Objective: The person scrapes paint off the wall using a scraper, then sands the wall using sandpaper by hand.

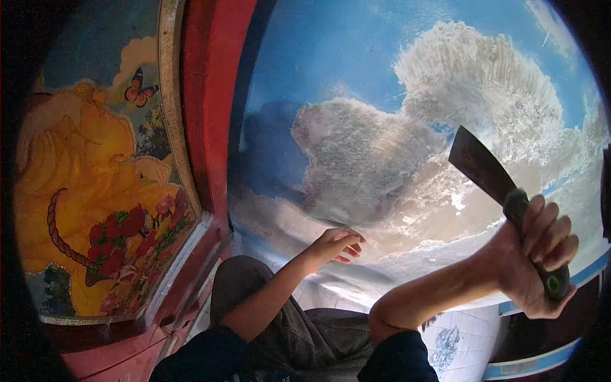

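Observation:
My right hand (541, 261) is wrapped round the dark handle (517, 205) of a scraper, raised at the right. Its broad, dark blade (480, 165) points up and left, in front of the wall. A blue painted wall (305, 57) fills the middle and right, with large rough white and grey patches (363, 149) where the surface looks worn or scraped. Low against this wall, my left hand (337, 245) has loosely bent fingers with gaps between them and nothing visible in them. Its fingertips are close to the pale lower part of the surface.
On the left is a painted picture (83, 165) with a butterfly and a flower basket, edged by a gold frame (170, 76). A red post (213, 83) separates it from the blue wall. My bent knee (242, 280) is below, over white floor tiles (468, 344).

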Action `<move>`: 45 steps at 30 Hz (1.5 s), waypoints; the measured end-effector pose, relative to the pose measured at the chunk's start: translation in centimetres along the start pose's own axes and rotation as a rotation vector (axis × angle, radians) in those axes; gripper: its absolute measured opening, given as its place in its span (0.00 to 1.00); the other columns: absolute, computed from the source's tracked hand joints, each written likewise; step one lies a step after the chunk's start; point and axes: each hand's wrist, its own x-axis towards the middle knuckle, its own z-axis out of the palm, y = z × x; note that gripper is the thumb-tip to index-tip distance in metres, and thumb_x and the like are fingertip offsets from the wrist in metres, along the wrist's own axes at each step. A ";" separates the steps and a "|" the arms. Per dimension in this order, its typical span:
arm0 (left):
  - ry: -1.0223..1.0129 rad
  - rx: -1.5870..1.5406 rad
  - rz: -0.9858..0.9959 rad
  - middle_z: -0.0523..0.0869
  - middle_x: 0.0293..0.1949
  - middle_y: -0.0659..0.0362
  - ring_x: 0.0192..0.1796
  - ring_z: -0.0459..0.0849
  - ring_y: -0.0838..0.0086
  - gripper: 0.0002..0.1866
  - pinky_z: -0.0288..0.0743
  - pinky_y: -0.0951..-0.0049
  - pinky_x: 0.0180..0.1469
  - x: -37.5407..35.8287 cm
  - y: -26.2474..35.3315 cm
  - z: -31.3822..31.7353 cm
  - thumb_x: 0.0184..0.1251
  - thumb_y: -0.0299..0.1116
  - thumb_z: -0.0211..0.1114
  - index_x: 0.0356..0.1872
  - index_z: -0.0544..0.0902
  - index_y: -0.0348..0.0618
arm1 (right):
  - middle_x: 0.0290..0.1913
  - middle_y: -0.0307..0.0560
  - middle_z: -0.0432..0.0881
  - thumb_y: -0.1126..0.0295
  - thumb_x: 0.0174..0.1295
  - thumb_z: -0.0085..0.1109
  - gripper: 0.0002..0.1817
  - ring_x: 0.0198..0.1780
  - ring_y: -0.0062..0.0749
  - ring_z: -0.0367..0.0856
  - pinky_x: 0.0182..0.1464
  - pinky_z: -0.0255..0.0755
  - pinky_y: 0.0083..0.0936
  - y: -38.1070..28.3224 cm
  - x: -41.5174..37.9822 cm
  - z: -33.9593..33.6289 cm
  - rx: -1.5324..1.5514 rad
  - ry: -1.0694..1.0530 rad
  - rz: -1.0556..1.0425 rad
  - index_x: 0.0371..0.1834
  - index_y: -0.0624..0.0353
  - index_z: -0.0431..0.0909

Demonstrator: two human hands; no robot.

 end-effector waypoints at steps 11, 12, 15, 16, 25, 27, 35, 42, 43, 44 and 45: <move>0.015 0.047 0.001 0.79 0.37 0.59 0.43 0.79 0.74 0.18 0.75 0.69 0.46 0.2 0.5 -0.1 0.65 0.47 0.52 0.43 0.76 0.44 | 0.14 0.37 0.54 0.50 0.49 0.41 0.18 0.18 0.25 0.53 0.30 0.53 0.27 -2.5 -0.7 -1.1 -0.119 0.015 -0.240 0.11 0.47 0.54; 0.006 0.039 0.001 0.79 0.37 0.59 0.43 0.79 0.74 0.18 0.75 0.69 0.46 0.1 0.4 0.0 0.65 0.47 0.52 0.44 0.76 0.45 | 0.14 0.37 0.56 0.51 0.49 0.41 0.18 0.18 0.25 0.55 0.29 0.54 0.26 -0.5 -0.1 0.6 -0.377 0.559 -0.461 0.11 0.47 0.55; 0.021 0.060 -0.010 0.79 0.37 0.59 0.43 0.79 0.74 0.18 0.75 0.69 0.46 0.1 0.2 0.0 0.65 0.47 0.53 0.44 0.76 0.45 | 0.14 0.38 0.57 0.51 0.48 0.42 0.18 0.17 0.24 0.55 0.29 0.53 0.25 0.1 0.0 -0.4 -0.136 0.025 -0.074 0.12 0.48 0.55; 0.020 0.058 -0.015 0.79 0.37 0.59 0.43 0.79 0.74 0.18 0.75 0.69 0.46 0.0 0.1 0.1 0.65 0.47 0.53 0.44 0.76 0.45 | 0.14 0.38 0.57 0.51 0.48 0.42 0.18 0.17 0.24 0.55 0.29 0.53 0.25 -0.8 -0.2 -0.7 -0.138 0.028 -0.070 0.12 0.48 0.55; 0.014 0.046 -0.007 0.80 0.36 0.60 0.43 0.79 0.75 0.16 0.74 0.69 0.46 -0.1 0.4 0.2 0.65 0.46 0.52 0.43 0.76 0.46 | 0.12 0.37 0.51 0.54 0.40 0.42 0.17 0.16 0.25 0.49 0.26 0.48 0.27 -2.3 0.2 -0.1 0.048 -0.025 -0.179 0.09 0.48 0.49; 0.019 0.039 -0.002 0.80 0.36 0.60 0.43 0.79 0.75 0.16 0.74 0.69 0.46 0.1 0.2 0.1 0.65 0.46 0.52 0.43 0.76 0.46 | 0.12 0.37 0.51 0.54 0.40 0.43 0.17 0.16 0.25 0.49 0.26 0.48 0.26 -1.5 -0.2 -0.2 -0.049 0.130 -0.276 0.10 0.48 0.49; 0.030 0.062 -0.028 0.80 0.37 0.59 0.43 0.79 0.75 0.17 0.75 0.69 0.46 0.0 0.1 0.5 0.65 0.46 0.52 0.44 0.76 0.45 | 0.16 0.37 0.59 0.54 0.48 0.41 0.15 0.16 0.26 0.53 0.27 0.53 0.27 1.1 0.6 -1.7 -0.072 -0.030 -0.020 0.11 0.47 0.57; 0.008 0.007 0.008 0.79 0.37 0.59 0.43 0.79 0.74 0.17 0.75 0.68 0.45 0.1 0.0 -0.1 0.65 0.46 0.51 0.44 0.76 0.44 | 0.13 0.36 0.54 0.54 0.44 0.43 0.16 0.18 0.24 0.54 0.30 0.51 0.27 -0.3 0.3 -0.2 -0.109 -0.004 -0.058 0.10 0.48 0.53; 0.016 0.028 0.016 0.79 0.37 0.59 0.43 0.79 0.74 0.17 0.75 0.68 0.45 0.0 0.1 0.0 0.65 0.46 0.51 0.44 0.76 0.44 | 0.14 0.37 0.57 0.52 0.47 0.43 0.17 0.20 0.24 0.56 0.31 0.52 0.27 0.3 0.3 0.0 -0.186 0.006 0.000 0.11 0.48 0.55; 0.021 0.046 0.004 0.79 0.38 0.59 0.43 0.79 0.74 0.17 0.74 0.69 0.46 -0.1 0.3 0.2 0.65 0.46 0.52 0.44 0.76 0.44 | 0.14 0.35 0.57 0.52 0.47 0.44 0.18 0.19 0.23 0.55 0.30 0.51 0.27 -0.1 0.5 0.0 -0.190 0.011 -0.001 0.10 0.48 0.55; 0.015 0.042 0.001 0.79 0.38 0.59 0.43 0.79 0.74 0.17 0.74 0.69 0.46 -0.1 0.1 0.3 0.65 0.46 0.52 0.44 0.76 0.44 | 0.14 0.35 0.57 0.52 0.47 0.44 0.18 0.19 0.23 0.55 0.30 0.51 0.27 -1.2 0.5 -0.5 -0.197 0.010 0.003 0.10 0.48 0.55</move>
